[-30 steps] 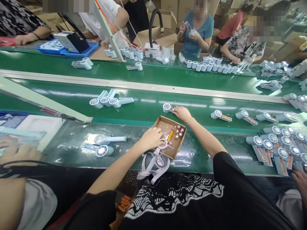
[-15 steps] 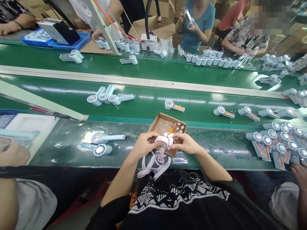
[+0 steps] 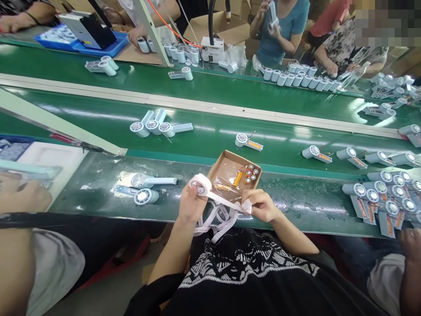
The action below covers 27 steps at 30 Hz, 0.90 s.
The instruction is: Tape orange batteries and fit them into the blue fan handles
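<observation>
My left hand (image 3: 190, 202) is closed round a small white roll of label tape (image 3: 200, 183), held up at the near edge of the green bench. A strip runs from the roll to my right hand (image 3: 261, 205), which pinches its free end (image 3: 246, 206). Loose loops of used backing tape (image 3: 215, 219) hang below both hands. Just beyond them lies an open brown cardboard box (image 3: 219, 163) with small round red-and-silver parts (image 3: 251, 172) and an orange piece. On the belt past the box lies a pale blue handheld fan with an open handle (image 3: 247, 141).
Two fan parts (image 3: 146, 188) lie on the bench to my left; three fans (image 3: 154, 126) lie on the belt. Many fans crowd the right (image 3: 383, 193). A neighbour's arm (image 3: 19, 197) is at left, another hand (image 3: 411, 239) at right. People work across the far belt (image 3: 276, 26).
My right hand left the fan on the belt and came back to the roll. Both hands then moved apart, pulling a strip of tape out from the roll.
</observation>
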Tool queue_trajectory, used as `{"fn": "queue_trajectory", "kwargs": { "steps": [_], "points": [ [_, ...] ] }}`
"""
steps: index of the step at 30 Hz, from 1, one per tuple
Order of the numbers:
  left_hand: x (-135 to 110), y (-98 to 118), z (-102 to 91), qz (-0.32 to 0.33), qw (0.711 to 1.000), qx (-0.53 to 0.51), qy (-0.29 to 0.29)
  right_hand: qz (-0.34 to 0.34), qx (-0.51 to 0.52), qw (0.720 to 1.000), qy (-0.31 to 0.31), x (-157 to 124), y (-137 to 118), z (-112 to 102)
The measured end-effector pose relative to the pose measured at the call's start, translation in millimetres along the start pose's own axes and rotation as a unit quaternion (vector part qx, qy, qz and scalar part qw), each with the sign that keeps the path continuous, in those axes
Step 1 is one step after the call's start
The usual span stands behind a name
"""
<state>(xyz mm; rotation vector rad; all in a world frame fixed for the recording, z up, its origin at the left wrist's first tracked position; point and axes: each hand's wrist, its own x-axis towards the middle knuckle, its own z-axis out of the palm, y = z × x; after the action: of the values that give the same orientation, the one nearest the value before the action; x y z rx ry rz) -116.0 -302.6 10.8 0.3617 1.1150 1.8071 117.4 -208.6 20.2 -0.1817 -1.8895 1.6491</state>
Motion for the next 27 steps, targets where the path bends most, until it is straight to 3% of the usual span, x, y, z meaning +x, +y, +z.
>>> {"fn": "queue_trajectory", "kwargs": {
  "steps": [2, 4, 5, 7, 9, 11, 12, 13, 14, 15, 17, 20, 23, 27],
  "points": [
    [-5, 9, -2.7, 0.014, 1.000, -0.019, 0.013, 0.028, -0.040, 0.987, -0.151, 0, -5, 1],
    [-15, 22, -6.2, 0.030, 0.999, -0.025, -0.012, 0.067, -0.063, 0.947, -0.309, 6, -8, -1],
    [-21, 29, -7.7, 0.034, 0.999, -0.022, -0.036, 0.084, -0.073, 0.927, -0.359, 12, -8, -4],
    [-34, 40, -9.2, 0.039, 0.996, -0.008, -0.085, 0.105, -0.151, 0.912, -0.367, 27, -3, -11],
    [-46, 46, -8.1, 0.051, 0.992, 0.008, -0.118, 0.114, -0.332, 0.889, -0.293, 46, 8, -18],
    [-54, 45, -5.3, 0.057, 0.990, 0.032, -0.128, 0.125, -0.515, 0.812, -0.246, 65, 23, -22],
    [-54, 42, -4.1, 0.052, 0.990, 0.051, -0.124, 0.134, -0.572, 0.768, -0.255, 73, 30, -24],
    [-54, 39, -3.3, 0.042, 0.990, 0.072, -0.113, 0.142, -0.601, 0.737, -0.276, 79, 37, -25],
    [-51, 34, -3.2, 0.031, 0.990, 0.097, -0.095, 0.142, -0.607, 0.724, -0.294, 84, 42, -27],
    [-48, 29, -3.7, 0.023, 0.989, 0.124, -0.074, 0.135, -0.595, 0.732, -0.303, 87, 45, -28],
    [-41, 18, -6.4, 0.018, 0.984, 0.175, -0.034, 0.100, -0.535, 0.795, -0.267, 87, 45, -33],
    [-33, 8, -10.9, 0.017, 0.973, 0.229, -0.009, 0.032, -0.433, 0.896, -0.096, 74, 33, -35],
    [-30, 5, -12.7, 0.015, 0.969, 0.245, -0.011, 0.002, -0.369, 0.929, 0.040, 54, 16, -30],
    [-28, 5, -12.2, 0.014, 0.964, 0.265, -0.023, 0.079, -0.205, 0.974, 0.049, 34, -1, -15]
  ]
}}
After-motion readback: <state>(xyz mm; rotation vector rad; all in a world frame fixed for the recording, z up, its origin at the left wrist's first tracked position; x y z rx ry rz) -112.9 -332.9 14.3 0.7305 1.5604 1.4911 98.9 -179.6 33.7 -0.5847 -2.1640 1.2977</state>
